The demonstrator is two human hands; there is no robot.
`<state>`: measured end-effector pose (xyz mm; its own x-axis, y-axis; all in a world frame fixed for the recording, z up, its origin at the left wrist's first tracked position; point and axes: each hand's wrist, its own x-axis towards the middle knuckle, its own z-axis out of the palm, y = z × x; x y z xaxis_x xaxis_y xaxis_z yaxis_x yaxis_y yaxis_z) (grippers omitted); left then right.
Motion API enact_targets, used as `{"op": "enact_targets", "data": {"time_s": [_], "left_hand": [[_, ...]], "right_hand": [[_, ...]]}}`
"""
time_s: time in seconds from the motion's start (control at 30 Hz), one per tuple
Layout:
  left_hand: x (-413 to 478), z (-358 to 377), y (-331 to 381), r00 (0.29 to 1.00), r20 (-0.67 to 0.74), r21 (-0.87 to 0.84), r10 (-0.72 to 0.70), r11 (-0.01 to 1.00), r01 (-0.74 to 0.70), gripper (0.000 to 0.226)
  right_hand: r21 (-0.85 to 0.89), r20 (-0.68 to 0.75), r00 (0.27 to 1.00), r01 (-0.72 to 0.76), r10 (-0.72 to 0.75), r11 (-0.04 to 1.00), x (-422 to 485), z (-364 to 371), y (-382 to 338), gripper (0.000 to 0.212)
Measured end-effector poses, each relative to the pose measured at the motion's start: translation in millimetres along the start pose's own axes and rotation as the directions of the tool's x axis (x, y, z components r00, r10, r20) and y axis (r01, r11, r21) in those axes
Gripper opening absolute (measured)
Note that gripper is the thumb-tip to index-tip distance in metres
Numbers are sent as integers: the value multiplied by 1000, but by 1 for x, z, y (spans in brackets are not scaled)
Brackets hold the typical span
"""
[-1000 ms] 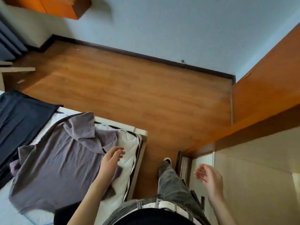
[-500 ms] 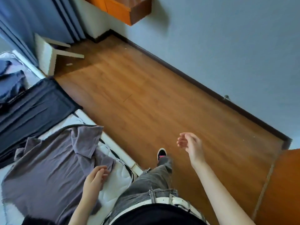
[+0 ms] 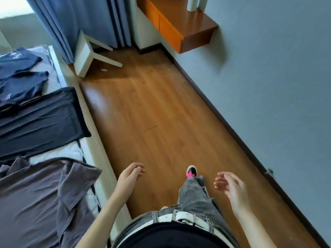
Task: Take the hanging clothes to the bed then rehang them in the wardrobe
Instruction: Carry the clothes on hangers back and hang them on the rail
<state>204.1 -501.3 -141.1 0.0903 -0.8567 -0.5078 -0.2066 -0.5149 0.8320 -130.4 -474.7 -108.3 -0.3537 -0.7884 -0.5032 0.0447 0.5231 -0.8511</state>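
Observation:
A grey-purple shirt (image 3: 41, 199) lies spread on the white bed (image 3: 100, 158) at the lower left. Beyond it lie a black garment (image 3: 41, 120) and dark navy shirts (image 3: 21, 76). My left hand (image 3: 129, 179) hangs over the bed's edge with loosely curled fingers and holds nothing. My right hand (image 3: 231, 188) floats above the wooden floor, fingers relaxed, empty. The wardrobe is out of view.
A wooden floor (image 3: 152, 113) runs between the bed and the blue-grey wall (image 3: 277, 86). A tipped white stool (image 3: 86, 56) lies by the blue curtain (image 3: 86, 20). An orange wall-mounted shelf (image 3: 177, 24) juts out at the top. My shoe (image 3: 191, 171) steps forward.
My left hand has come off the grey-purple shirt and moved right, off the bed. The view has swung left, away from the wardrobe, along the bedside.

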Motion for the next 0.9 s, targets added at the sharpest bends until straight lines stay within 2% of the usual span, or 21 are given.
{"op": "enact_targets", "data": {"time_s": [0.1, 0.2, 0.3, 0.47, 0.63, 0.73, 0.9], "left_hand": [[49, 10, 19, 995, -98, -7, -9, 1000, 9, 23], [86, 14, 36, 965, -251, -89, -72, 995, 51, 23], [104, 15, 56, 890, -424, -231, -170, 970, 76, 24], [108, 9, 70, 717, -611, -398, -335, 913, 88, 25], [118, -4, 54, 504, -695, -572, -512, 819, 42, 25], [138, -31, 47, 405, -709, -635, -577, 773, -10, 26], [175, -113, 51, 321, -717, -675, -619, 732, -97, 26]], "right_hand": [[-79, 82, 997, 12, -5, 997, 82, 11, -41, 26], [-179, 240, 971, 44, 0, 983, 163, 46, -89, 26], [-264, 424, 905, 109, 14, 958, 225, 101, -141, 26], [-361, 672, 734, 202, 103, 910, 286, 219, -205, 25], [-411, 797, 572, 276, 195, 869, 306, 345, -227, 25], [-425, 834, 497, 302, 239, 853, 305, 420, -233, 24], [-435, 863, 424, 344, 276, 832, 294, 534, -248, 24]]}}
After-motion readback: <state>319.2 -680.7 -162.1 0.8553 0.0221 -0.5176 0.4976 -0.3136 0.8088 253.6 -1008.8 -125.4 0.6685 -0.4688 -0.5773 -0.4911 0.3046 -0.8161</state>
